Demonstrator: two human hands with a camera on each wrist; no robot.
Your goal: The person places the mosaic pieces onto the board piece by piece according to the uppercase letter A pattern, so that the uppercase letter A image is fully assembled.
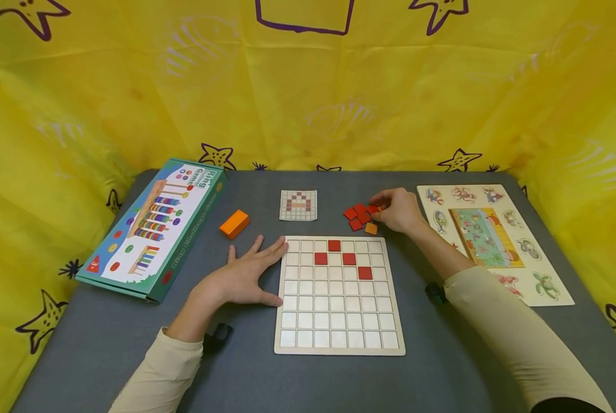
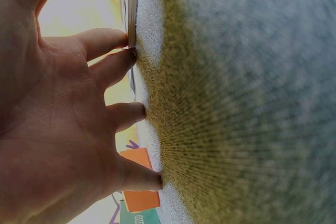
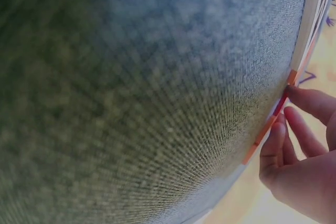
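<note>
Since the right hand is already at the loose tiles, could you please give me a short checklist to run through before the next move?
1. Board steadied: ok; the left hand is spread against its left edge.
2. Pattern card uncovered: ok; it lies flat beyond the board.
3. Placed red tiles in their cells: ok; four, each in its own cell.
4. Third row has a red tile on both sides: not ok; one toward the right, none on the left.
5. Loose red tiles within reach: ok; the right hand is at them.
6. Tile securely pinched: cannot tell; the fingertips are at a red tile, but their grip is unclear.
</note>
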